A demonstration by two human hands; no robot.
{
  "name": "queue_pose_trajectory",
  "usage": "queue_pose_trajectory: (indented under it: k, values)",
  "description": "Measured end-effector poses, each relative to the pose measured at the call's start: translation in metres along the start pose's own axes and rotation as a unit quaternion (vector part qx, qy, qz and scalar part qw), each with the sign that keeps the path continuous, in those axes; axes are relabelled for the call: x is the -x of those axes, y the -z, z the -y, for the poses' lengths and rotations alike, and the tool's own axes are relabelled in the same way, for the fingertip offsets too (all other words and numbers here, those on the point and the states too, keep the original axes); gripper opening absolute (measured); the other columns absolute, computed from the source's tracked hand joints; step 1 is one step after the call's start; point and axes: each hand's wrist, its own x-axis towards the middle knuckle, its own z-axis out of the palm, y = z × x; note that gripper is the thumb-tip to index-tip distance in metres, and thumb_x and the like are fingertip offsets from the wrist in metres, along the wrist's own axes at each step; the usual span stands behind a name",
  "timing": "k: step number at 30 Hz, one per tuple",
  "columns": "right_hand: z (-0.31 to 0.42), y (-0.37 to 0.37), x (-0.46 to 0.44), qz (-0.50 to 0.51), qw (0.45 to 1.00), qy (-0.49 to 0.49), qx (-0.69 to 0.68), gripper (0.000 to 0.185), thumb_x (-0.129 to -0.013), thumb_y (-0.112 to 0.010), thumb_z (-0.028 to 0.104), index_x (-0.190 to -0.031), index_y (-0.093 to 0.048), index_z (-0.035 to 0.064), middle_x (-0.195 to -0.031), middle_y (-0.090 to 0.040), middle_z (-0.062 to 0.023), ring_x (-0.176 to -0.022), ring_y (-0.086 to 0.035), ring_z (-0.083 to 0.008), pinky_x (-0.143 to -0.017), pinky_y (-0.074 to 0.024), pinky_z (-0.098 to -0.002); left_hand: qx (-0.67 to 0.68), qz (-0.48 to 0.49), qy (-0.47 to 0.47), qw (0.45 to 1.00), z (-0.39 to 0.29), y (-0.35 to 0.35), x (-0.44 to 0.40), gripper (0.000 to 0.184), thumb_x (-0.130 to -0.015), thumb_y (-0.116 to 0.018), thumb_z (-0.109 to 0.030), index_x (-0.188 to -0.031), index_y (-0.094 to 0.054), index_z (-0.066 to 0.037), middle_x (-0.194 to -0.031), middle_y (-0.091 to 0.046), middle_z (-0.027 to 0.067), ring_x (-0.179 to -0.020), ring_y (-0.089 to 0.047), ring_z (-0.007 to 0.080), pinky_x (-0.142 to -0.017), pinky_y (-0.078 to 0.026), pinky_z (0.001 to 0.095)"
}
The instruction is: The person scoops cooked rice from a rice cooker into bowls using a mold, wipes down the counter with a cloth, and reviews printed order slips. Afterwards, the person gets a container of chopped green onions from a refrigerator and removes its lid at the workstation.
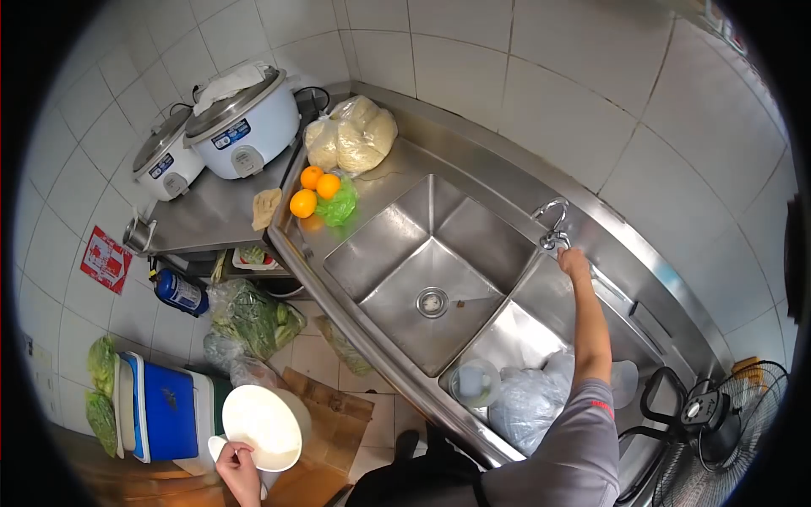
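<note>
I stand at a long steel sink counter (405, 169); at its far left corner rest a knotted clear bag of pale stuff (351, 137), three oranges (303, 203) and a green plastic bag (340, 205), the fruit touching the green plastic; a chrome tap (553, 228) rises from the back ledge; the right basin (498, 338) holds a clear container (475, 383) and, just beside it, a crumpled clear bag (525, 410); to my left, a lower steel bench (190, 221) bears two rice cookers (253, 135) side by side, with a tan cloth (265, 209) near its edge; below me, the tiled floor (372, 380) carries flattened cardboard (355, 414) and bagged leafy greens (245, 317).
</note>
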Motion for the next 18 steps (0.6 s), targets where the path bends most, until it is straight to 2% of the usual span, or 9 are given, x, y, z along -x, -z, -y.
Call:
queue_pose_trajectory:
  k: [3, 6, 7, 8, 9, 12, 13, 16, 18]
  values:
    - [0.009, 0.001, 0.002, -0.038, 0.999, -0.004, -0.015, 0.027, -0.08, -0.045, 0.017, -0.088, -0.063, -0.0005, -0.093, -0.061, -0.0221, -0.088, -0.059, -0.0376, -0.078, -0.0476, -0.0412, -0.035, -0.028, -0.008, 0.999, -0.003, -0.004, 0.0, 0.016, -0.074, -0.043, 0.003, -0.061, -0.051, -0.001, -0.054, -0.043, -0.0033, -0.051, -0.035, 0.0032, -0.045, -0.023, 0.0207]
    - [0.065, -0.013, 0.008, -0.13, 0.966, 0.178, -0.133, 0.022, -0.079, -0.048, 0.013, -0.091, -0.061, 0.0, -0.088, -0.06, -0.023, -0.085, -0.059, -0.0372, -0.077, -0.0475, -0.0402, -0.016, -0.055, -0.01, 0.998, -0.003, -0.019, -0.014, 0.016, -0.074, -0.043, 0.003, -0.061, -0.051, -0.001, -0.054, -0.042, -0.0039, -0.051, -0.033, 0.0023, -0.045, -0.022, 0.0205]
    - [0.077, -0.04, -0.011, -0.127, 0.941, 0.26, -0.175, 0.024, -0.079, -0.047, 0.009, -0.097, -0.058, -0.0022, -0.08, -0.061, -0.022, -0.074, -0.063, -0.03, -0.066, -0.0511, -0.0382, -0.007, -0.045, 0.004, 0.999, -0.001, -0.018, -0.011, 0.016, -0.074, -0.043, 0.003, -0.061, -0.051, -0.001, -0.055, -0.042, -0.0041, -0.051, -0.032, 0.0021, -0.045, -0.022, 0.0205]
    - [0.104, -0.027, 0.002, 0.162, 0.85, 0.048, -0.499, 0.025, -0.081, -0.046, 0.007, -0.102, -0.054, -0.0039, -0.075, -0.06, -0.0208, -0.064, -0.063, -0.0209, -0.051, -0.0513, -0.0329, 0.003, -0.035, 0.014, 0.999, 0.0, -0.018, -0.01, 0.016, -0.074, -0.043, 0.004, -0.061, -0.051, -0.001, -0.055, -0.041, -0.0042, -0.051, -0.032, 0.0018, -0.045, -0.021, 0.0205]
    - [0.121, -0.018, 0.012, 0.209, 0.772, 0.023, -0.599, 0.026, -0.082, -0.045, 0.006, -0.105, -0.051, -0.0058, -0.071, -0.059, -0.0167, -0.056, -0.06, -0.0141, -0.039, -0.0458, -0.026, 0.007, -0.026, 0.041, 0.999, -0.006, -0.021, -0.009, 0.016, -0.074, -0.043, 0.004, -0.062, -0.051, -0.001, -0.055, -0.041, -0.0045, -0.051, -0.031, 0.0018, -0.045, -0.021, 0.0204]
    - [0.125, -0.02, -0.011, 0.195, 0.872, 0.05, -0.446, 0.022, -0.081, -0.045, 0.004, -0.098, -0.055, -0.0055, -0.067, -0.058, -0.013, -0.049, -0.057, -0.015, -0.036, -0.0426, -0.0254, 0.003, -0.037, 0.03, 0.999, 0.0, -0.027, -0.009, 0.016, -0.074, -0.043, 0.004, -0.062, -0.051, -0.001, -0.055, -0.041, -0.0047, -0.051, -0.031, 0.002, -0.045, -0.021, 0.0206]
    - [0.124, -0.029, -0.019, 0.15, 0.879, 0.071, -0.448, 0.018, -0.079, -0.046, 0.003, -0.091, -0.058, -0.0043, -0.059, -0.056, -0.0105, -0.043, -0.053, -0.0148, -0.034, -0.0403, -0.0262, 0.007, -0.032, 0.034, 0.999, 0.001, -0.027, -0.009, 0.015, -0.074, -0.043, 0.004, -0.061, -0.051, -0.001, -0.055, -0.041, -0.0047, -0.051, -0.03, 0.0019, -0.045, -0.02, 0.0206]
    - [0.117, -0.041, -0.026, 0.065, 0.775, 0.087, -0.623, 0.016, -0.076, -0.048, 0.001, -0.085, -0.06, -0.0023, -0.055, -0.056, -0.0106, -0.046, -0.055, -0.0147, -0.036, -0.0412, -0.028, -0.007, -0.011, 0.053, 0.999, 0.001, -0.028, -0.012, 0.015, -0.073, -0.043, 0.004, -0.062, -0.051, -0.001, -0.056, -0.042, -0.0029, -0.052, -0.033, 0.0037, -0.046, -0.023, 0.0214]
    - [0.124, -0.033, -0.019, 0.062, 0.749, 0.03, -0.659, 0.012, -0.075, -0.05, 0.002, -0.079, -0.061, -0.002, -0.057, -0.057, -0.0107, -0.051, -0.056, -0.0149, -0.042, -0.0424, -0.0284, -0.008, -0.035, 0.011, 0.999, 0.005, -0.031, -0.014, 0.014, -0.073, -0.042, 0.004, -0.062, -0.051, 0.0, -0.057, -0.044, -0.0011, -0.053, -0.036, 0.0054, -0.047, -0.026, 0.0223]
